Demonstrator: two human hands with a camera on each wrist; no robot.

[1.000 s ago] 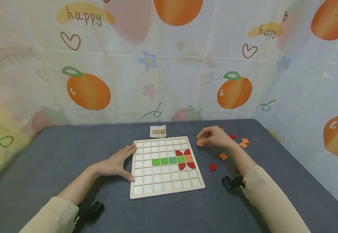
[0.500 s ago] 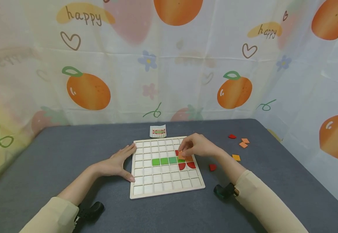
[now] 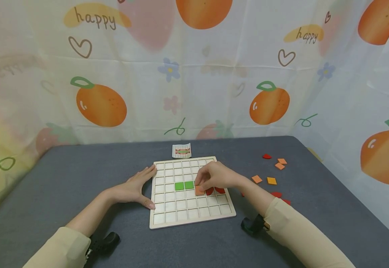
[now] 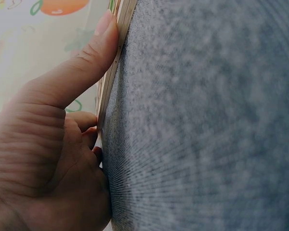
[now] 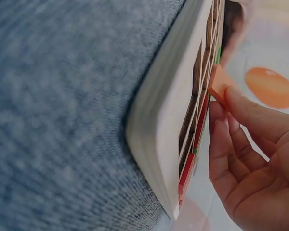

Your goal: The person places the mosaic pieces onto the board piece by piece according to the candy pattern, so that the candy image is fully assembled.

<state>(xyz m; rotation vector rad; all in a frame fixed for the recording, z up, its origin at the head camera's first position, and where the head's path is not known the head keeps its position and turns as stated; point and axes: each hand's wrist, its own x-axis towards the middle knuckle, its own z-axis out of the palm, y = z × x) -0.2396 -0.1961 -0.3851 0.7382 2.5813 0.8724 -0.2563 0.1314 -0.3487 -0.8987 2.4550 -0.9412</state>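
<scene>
A pale wooden grid board (image 3: 175,217) lies on the dark table. My left hand (image 3: 130,190) rests at its left side, fingers spread and thumb (image 4: 94,53) on the edge. My right hand (image 3: 219,175) pinches an orange square tile (image 3: 199,190) between thumb and fingertips, close over the board's middle. In the right wrist view the orange tile (image 5: 220,84) is tilted above the grid. Two green squares (image 3: 184,185) sit in cells left of it. Red quarter-round pieces (image 3: 220,190) show beside the right hand, which hides the other tiles there.
A small pattern card (image 3: 182,151) lies behind the board. Loose pieces are scattered to the right: orange squares (image 3: 280,166), a yellow-orange square (image 3: 272,181) and red pieces (image 3: 266,156), some partly behind the right forearm. A printed curtain (image 3: 194,104) hangs behind the table.
My right hand has carried the orange tile leftward from the table on the right, over the board's right part to its middle. The left hand stays at the board's left edge.
</scene>
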